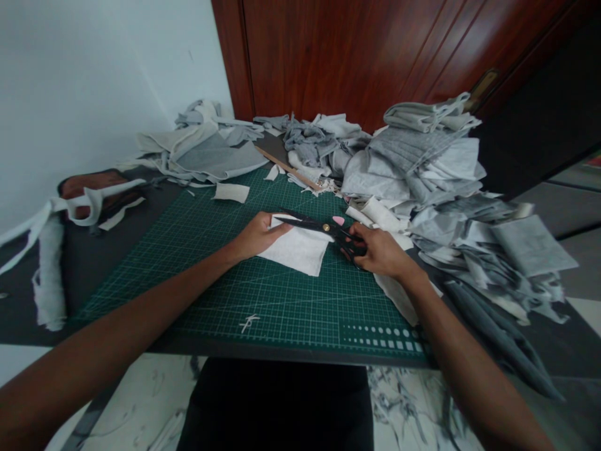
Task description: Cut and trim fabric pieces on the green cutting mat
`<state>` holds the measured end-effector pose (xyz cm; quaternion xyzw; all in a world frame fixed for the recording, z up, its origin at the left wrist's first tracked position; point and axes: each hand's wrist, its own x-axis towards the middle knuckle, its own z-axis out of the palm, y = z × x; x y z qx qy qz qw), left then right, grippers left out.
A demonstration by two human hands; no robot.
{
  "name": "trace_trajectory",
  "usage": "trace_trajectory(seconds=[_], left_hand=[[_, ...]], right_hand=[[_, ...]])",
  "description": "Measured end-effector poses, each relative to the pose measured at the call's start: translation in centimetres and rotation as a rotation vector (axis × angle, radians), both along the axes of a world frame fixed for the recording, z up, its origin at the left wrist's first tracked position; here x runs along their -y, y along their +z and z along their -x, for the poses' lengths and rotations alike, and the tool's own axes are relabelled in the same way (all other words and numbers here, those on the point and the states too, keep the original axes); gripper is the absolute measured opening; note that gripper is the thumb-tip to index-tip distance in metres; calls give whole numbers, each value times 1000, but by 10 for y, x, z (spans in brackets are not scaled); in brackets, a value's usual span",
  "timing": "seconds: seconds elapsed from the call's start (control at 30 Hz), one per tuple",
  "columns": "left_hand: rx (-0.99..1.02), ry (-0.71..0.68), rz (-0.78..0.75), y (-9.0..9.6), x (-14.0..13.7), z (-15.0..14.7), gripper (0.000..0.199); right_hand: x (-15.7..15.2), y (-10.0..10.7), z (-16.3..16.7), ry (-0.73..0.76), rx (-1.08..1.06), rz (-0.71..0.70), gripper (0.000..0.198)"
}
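Note:
My left hand (259, 237) pinches the upper left corner of a white fabric piece (300, 252), thumb on top. In my right hand (373, 247) are black scissors (326, 228), fingers through the handle loops. Their blades point left and lie along the top edge of the fabric, tips near my left thumb. Whether the blades are cutting the cloth I cannot tell. Beneath is a green cutting mat (225, 282) with a printed grid. Just beyond the scissors is a small pink piece (338, 220). A pale cloth strip (397, 297) lies under my right forearm.
Grey and white fabric heaps (422, 163) line the right side and back; another pile (201, 147) is at back left. A wooden ruler-like stick (286, 166) lies at the back. Thin scraps (250, 322) and a small cloth rectangle (231, 192) rest on the mat.

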<state>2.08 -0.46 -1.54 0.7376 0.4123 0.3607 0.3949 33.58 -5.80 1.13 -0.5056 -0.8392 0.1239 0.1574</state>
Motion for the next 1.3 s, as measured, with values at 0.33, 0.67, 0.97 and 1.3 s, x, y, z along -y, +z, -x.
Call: trace_trajectory(seconds=[0.33, 0.67, 0.97, 1.3], left_hand=[[3, -17, -1, 0, -1, 0, 33], [48, -86, 8, 0, 1, 0, 35], [39, -99, -4, 3, 1, -1, 29], [52, -72, 59, 4, 4, -4, 29]], right_hand=[[2, 1, 1, 5, 13, -42, 26], [2, 1, -2, 4, 34, -39, 34], [3, 3, 0, 12, 29, -26, 36], [5, 5, 2, 16, 31, -38, 38]])
